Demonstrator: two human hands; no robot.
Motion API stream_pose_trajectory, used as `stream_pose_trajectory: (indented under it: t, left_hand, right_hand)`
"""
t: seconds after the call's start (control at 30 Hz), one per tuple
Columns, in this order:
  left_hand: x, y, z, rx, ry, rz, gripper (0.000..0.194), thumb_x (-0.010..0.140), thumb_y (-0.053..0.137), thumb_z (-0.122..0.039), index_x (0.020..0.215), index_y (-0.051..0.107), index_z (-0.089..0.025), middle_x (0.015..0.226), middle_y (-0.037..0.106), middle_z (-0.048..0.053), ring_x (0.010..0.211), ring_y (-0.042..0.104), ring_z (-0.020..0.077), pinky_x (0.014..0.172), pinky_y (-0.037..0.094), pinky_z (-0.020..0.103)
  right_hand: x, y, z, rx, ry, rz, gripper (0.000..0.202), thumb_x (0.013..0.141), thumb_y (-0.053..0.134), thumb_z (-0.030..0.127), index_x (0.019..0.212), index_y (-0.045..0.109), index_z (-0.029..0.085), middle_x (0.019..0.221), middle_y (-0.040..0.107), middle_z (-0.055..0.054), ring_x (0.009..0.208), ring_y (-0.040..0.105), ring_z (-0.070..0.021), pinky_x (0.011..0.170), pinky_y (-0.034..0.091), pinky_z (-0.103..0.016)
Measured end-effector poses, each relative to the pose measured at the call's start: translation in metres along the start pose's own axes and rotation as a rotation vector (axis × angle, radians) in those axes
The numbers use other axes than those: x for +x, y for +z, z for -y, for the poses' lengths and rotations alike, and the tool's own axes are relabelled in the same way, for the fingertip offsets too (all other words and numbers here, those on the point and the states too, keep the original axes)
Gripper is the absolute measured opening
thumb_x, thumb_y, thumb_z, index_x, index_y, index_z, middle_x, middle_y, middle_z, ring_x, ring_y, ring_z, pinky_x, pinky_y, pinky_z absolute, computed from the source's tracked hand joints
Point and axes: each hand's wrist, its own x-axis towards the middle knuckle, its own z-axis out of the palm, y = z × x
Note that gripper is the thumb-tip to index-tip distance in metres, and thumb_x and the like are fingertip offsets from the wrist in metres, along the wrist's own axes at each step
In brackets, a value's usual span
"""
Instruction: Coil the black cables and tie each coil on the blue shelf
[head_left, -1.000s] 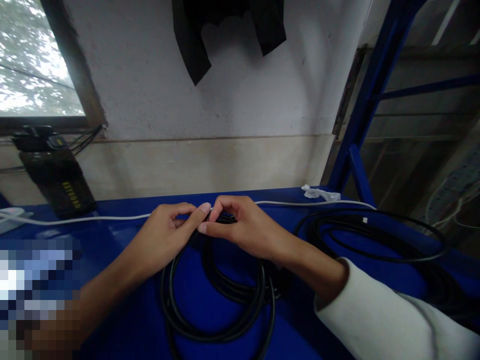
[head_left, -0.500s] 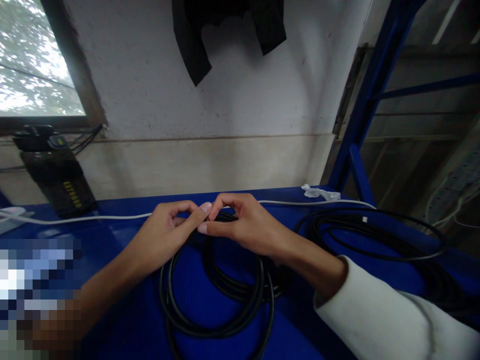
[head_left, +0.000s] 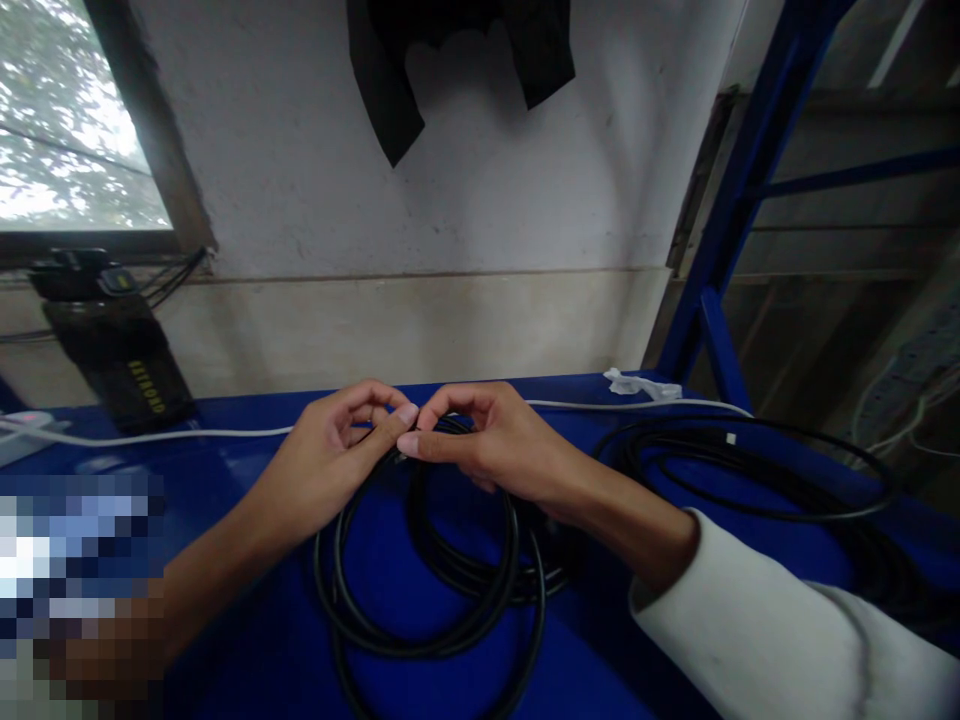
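My left hand (head_left: 337,430) and my right hand (head_left: 484,435) meet fingertip to fingertip above a blue tabletop. Both have thumb and forefinger pinched together at the top of a coiled black cable (head_left: 427,650). Its loops hang down toward me from the fingers and rest on the table. A small detail shows at the touching fingertips, too small to name. Just behind this coil, partly under my right hand, lies a second bundle of black cable loops (head_left: 450,575).
More black cable coils (head_left: 757,515) lie at the right. A white cord (head_left: 202,434) runs along the back of the blue table (head_left: 247,640). A dark water bottle (head_left: 124,350) stands at the left, crumpled white plastic (head_left: 641,386) at the back right, beside a blue metal frame (head_left: 720,270).
The held coil has risen slightly and shifted a little left. My left hand's fingers have lifted a bit, and the fingertips have slightly changed their pinch.
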Motion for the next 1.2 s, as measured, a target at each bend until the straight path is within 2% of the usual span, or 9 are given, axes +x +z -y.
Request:
stream_pose_trajectory:
  t: [0.1, 0.23, 0.43, 0.53, 0.6, 0.7, 0.87, 1.03, 1.2]
  left_hand:
    - [-0.0008, -0.0004, -0.0004, 0.046, 0.04, 0.002, 0.027, 0.093, 0.069, -0.044, 0.106, 0.071, -0.021, 0.082, 0.069, 0.0, 0.077, 0.06, 0.017, 0.069, 0.045, 0.026]
    - [-0.0027, -0.0008, -0.0053, 0.109, 0.098, 0.001, 0.02, 0.094, 0.063, -0.035, 0.104, 0.074, -0.022, 0.082, 0.067, -0.001, 0.078, 0.06, 0.0166, 0.072, 0.045, 0.026]
    - [-0.0043, 0.0002, -0.0076, 0.068, 0.092, 0.04, 0.027, 0.093, 0.07, -0.042, 0.11, 0.074, -0.022, 0.092, 0.074, 0.003, 0.085, 0.065, 0.0204, 0.074, 0.05, 0.027]
    - [-0.0035, 0.0005, -0.0063, 0.055, 0.108, 0.052, 0.031, 0.092, 0.072, -0.043, 0.115, 0.074, -0.022, 0.096, 0.075, 0.004, 0.092, 0.068, 0.0228, 0.08, 0.053, 0.029]
    - [-0.0031, 0.0004, -0.0052, 0.051, 0.114, 0.069, 0.028, 0.093, 0.072, -0.042, 0.113, 0.074, -0.022, 0.102, 0.076, 0.005, 0.099, 0.068, 0.0239, 0.085, 0.053, 0.03]
    - [-0.003, 0.0001, -0.0036, 0.067, 0.116, 0.08, 0.024, 0.096, 0.07, -0.041, 0.11, 0.074, -0.022, 0.106, 0.076, 0.005, 0.099, 0.068, 0.0229, 0.084, 0.053, 0.029]
    - [-0.0034, 0.002, -0.0024, 0.122, 0.135, 0.021, 0.023, 0.1, 0.065, -0.041, 0.111, 0.072, -0.022, 0.1, 0.074, 0.003, 0.095, 0.067, 0.0201, 0.078, 0.053, 0.026]
    - [-0.0039, 0.0032, -0.0045, 0.173, 0.14, -0.083, 0.02, 0.098, 0.067, -0.039, 0.103, 0.075, -0.021, 0.097, 0.075, 0.003, 0.091, 0.068, 0.0201, 0.074, 0.055, 0.025]
    - [-0.0038, 0.0024, -0.0095, 0.149, 0.101, -0.101, 0.024, 0.092, 0.073, -0.042, 0.097, 0.078, -0.019, 0.094, 0.079, 0.005, 0.085, 0.07, 0.0208, 0.072, 0.055, 0.027]
  right_hand:
    - [0.0001, -0.0008, 0.0008, -0.015, -0.006, -0.001, 0.026, 0.083, 0.084, 0.042, 0.083, 0.07, 0.021, 0.05, 0.045, 0.01, 0.045, 0.035, -0.0067, 0.049, 0.023, -0.024]
    - [0.0001, -0.0005, 0.0025, -0.015, -0.011, -0.02, 0.024, 0.083, 0.085, 0.04, 0.081, 0.07, 0.02, 0.051, 0.044, 0.01, 0.048, 0.036, -0.0075, 0.055, 0.028, -0.025]
    - [0.0005, 0.0008, 0.0021, 0.016, -0.018, -0.04, 0.024, 0.079, 0.087, 0.039, 0.079, 0.071, 0.021, 0.053, 0.046, 0.009, 0.05, 0.037, -0.0084, 0.056, 0.031, -0.026]
    - [0.0006, 0.0011, 0.0021, 0.02, 0.006, -0.055, 0.027, 0.076, 0.089, 0.041, 0.078, 0.071, 0.02, 0.055, 0.049, 0.007, 0.051, 0.039, -0.0088, 0.055, 0.032, -0.026]
    - [0.0005, 0.0012, 0.0017, 0.021, 0.011, -0.053, 0.028, 0.074, 0.09, 0.041, 0.078, 0.072, 0.019, 0.056, 0.051, 0.006, 0.051, 0.039, -0.0085, 0.054, 0.032, -0.025]
    - [0.0004, 0.0014, 0.0007, 0.031, 0.009, -0.033, 0.027, 0.073, 0.09, 0.039, 0.076, 0.072, 0.019, 0.058, 0.051, 0.007, 0.051, 0.035, -0.0073, 0.054, 0.03, -0.025]
    - [0.0, 0.0022, 0.0013, 0.005, 0.027, -0.047, 0.027, 0.074, 0.09, 0.039, 0.074, 0.071, 0.019, 0.058, 0.051, 0.007, 0.052, 0.035, -0.008, 0.055, 0.028, -0.026]
    - [0.0, 0.0024, 0.0015, -0.022, 0.013, -0.051, 0.029, 0.075, 0.088, 0.042, 0.075, 0.072, 0.018, 0.063, 0.055, 0.005, 0.054, 0.036, -0.0081, 0.054, 0.027, -0.026]
    - [0.0013, 0.0023, -0.0024, -0.014, -0.039, -0.047, 0.027, 0.075, 0.087, 0.042, 0.077, 0.074, 0.018, 0.073, 0.064, 0.002, 0.066, 0.051, -0.0114, 0.061, 0.035, -0.027]
